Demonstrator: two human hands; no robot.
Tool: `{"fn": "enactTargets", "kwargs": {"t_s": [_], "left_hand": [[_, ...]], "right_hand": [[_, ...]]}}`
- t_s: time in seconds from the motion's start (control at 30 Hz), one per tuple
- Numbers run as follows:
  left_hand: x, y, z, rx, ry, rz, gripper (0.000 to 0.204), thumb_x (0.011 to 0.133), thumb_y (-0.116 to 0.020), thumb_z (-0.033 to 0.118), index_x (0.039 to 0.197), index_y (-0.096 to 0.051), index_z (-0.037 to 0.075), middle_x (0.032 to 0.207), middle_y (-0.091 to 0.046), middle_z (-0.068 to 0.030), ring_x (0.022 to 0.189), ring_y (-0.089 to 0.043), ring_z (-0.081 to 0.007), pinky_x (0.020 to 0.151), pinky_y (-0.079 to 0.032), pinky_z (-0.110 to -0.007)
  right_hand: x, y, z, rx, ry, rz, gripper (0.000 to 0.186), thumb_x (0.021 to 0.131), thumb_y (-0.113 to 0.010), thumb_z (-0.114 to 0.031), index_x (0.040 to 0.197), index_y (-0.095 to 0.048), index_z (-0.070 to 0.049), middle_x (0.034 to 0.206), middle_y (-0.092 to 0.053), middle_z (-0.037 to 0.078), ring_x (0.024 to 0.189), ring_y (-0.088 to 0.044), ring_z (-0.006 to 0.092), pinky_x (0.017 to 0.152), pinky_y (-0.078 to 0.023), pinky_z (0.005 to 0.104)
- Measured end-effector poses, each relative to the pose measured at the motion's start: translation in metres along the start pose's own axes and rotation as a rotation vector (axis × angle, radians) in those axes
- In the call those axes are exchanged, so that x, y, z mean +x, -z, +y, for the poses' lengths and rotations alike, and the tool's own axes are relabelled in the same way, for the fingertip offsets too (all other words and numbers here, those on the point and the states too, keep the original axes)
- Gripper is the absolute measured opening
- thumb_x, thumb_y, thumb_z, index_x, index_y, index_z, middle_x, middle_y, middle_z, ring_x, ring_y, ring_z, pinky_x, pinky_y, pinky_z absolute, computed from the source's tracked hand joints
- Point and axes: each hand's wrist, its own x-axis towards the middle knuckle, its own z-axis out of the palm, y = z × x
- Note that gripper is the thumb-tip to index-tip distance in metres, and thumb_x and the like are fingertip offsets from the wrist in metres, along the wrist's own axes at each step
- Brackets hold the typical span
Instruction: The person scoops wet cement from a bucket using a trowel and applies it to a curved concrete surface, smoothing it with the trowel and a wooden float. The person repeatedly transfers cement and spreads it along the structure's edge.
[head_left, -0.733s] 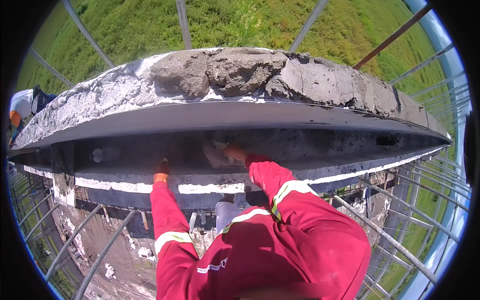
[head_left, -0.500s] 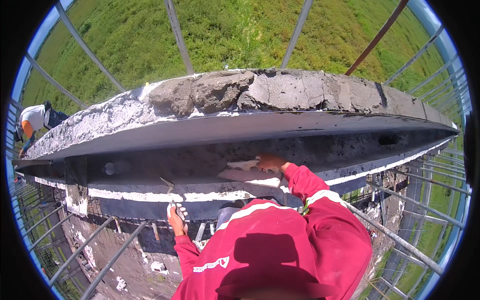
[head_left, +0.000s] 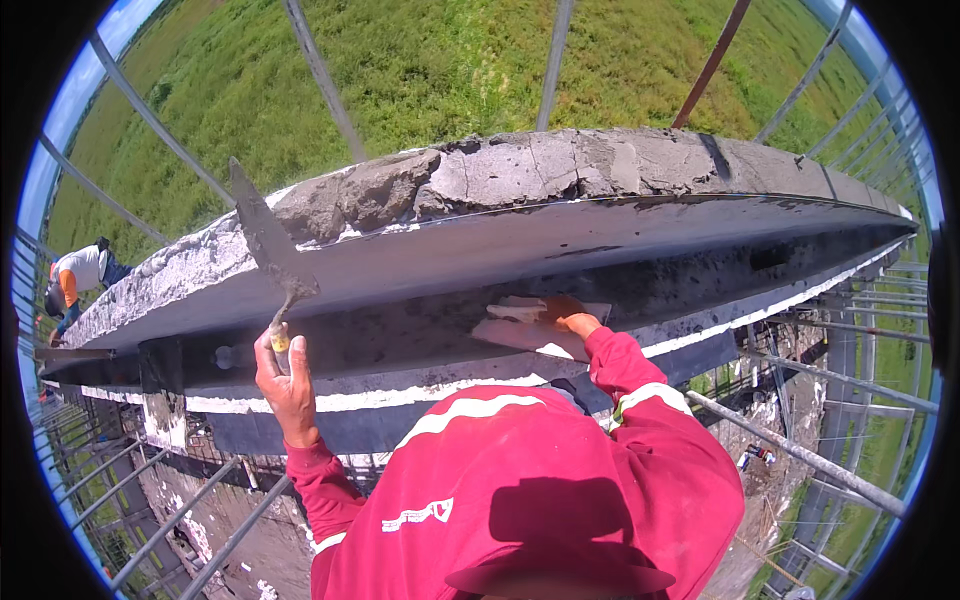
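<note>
My left hand (head_left: 287, 385) is raised at the left, its fingers closed round the handle of a pointed trowel (head_left: 268, 235). The grey blade stands tip up in front of the mortar-topped wall, with some mortar near its neck. Inside the dark channel, my right hand (head_left: 562, 310) is closed on a pale flat board (head_left: 510, 332). A whitish strip lies along the top of this board, by my fingers. The exact grip is partly hidden by shadow.
Beyond the channel (head_left: 390, 320) curves a wall (head_left: 560, 168) topped with cracked, lumpy mortar. Metal scaffold poles (head_left: 800, 455) surround me. Another person (head_left: 85, 275) bends over the wall's far left end. Green grassland (head_left: 430, 70) lies below.
My left hand has lifted leftward, and the trowel has swung up from the channel's near edge. My right hand has shifted slightly right with the board. The whole view has tilted.
</note>
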Motion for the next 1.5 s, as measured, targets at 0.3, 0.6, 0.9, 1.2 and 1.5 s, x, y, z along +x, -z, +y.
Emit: {"fn": "enactTargets", "kwargs": {"t_s": [0.3, 0.6, 0.9, 1.2, 1.5], "left_hand": [[0.009, -0.197, 0.123, 0.21, -0.533, 0.042, 0.025, 0.09, -0.071, 0.007, 0.112, -0.06, 0.004, 0.113, -0.069, -0.0126, 0.1, -0.068, -0.0302, 0.088, -0.053, -0.036], [0.005, -0.212, 0.115, 0.291, -0.394, 0.194, 0.023, 0.09, -0.072, 0.011, 0.108, -0.059, 0.005, 0.107, -0.071, -0.0144, 0.097, -0.069, -0.0346, 0.082, -0.054, -0.04], [0.012, -0.198, 0.117, 0.236, -0.413, 0.143, 0.025, 0.088, -0.076, 0.013, 0.105, -0.059, 0.006, 0.085, -0.068, -0.0108, 0.075, -0.064, -0.0214, 0.07, -0.051, -0.035], [-0.019, -0.148, 0.151, -0.317, -0.119, 0.076, 0.036, 0.099, -0.068, 0.022, 0.124, -0.058, -0.001, 0.095, -0.063, -0.0024, 0.079, -0.055, -0.0076, 0.068, -0.047, -0.022], [-0.069, -0.103, 0.18, 0.483, -0.034, 0.057, 0.027, 0.102, -0.059, 0.027, 0.112, -0.061, 0.002, 0.079, -0.066, -0.0169, 0.07, -0.064, -0.0325, 0.065, -0.049, -0.041]], "right_hand": [[-0.013, 0.025, 0.085, -0.004, 0.125, 0.132, 0.049, 0.088, -0.057, -0.032, 0.13, -0.062, -0.006, 0.124, -0.067, 0.022, 0.115, -0.064, 0.0397, 0.1, -0.049, 0.0481], [-0.017, 0.041, 0.142, 0.02, 0.264, 0.05, 0.058, 0.086, -0.064, -0.04, 0.132, -0.061, -0.005, 0.125, -0.066, 0.024, 0.116, -0.063, 0.0408, 0.098, -0.05, 0.0487], [-0.03, 0.048, 0.145, -0.022, 0.196, 0.082, 0.064, 0.088, -0.063, -0.044, 0.138, -0.057, -0.005, 0.126, -0.065, 0.025, 0.116, -0.063, 0.0419, 0.099, -0.049, 0.0489], [-0.046, 0.06, 0.149, -0.017, 0.088, 0.081, 0.059, 0.092, -0.057, -0.044, 0.138, -0.057, -0.006, 0.124, -0.065, 0.027, 0.116, -0.061, 0.0444, 0.099, -0.048, 0.0504], [-0.036, 0.084, 0.175, -0.089, 0.251, -0.026, 0.055, 0.094, -0.055, -0.04, 0.132, -0.058, 0.0, 0.123, -0.064, 0.03, 0.116, -0.061, 0.0462, 0.1, -0.048, 0.0516]]}}
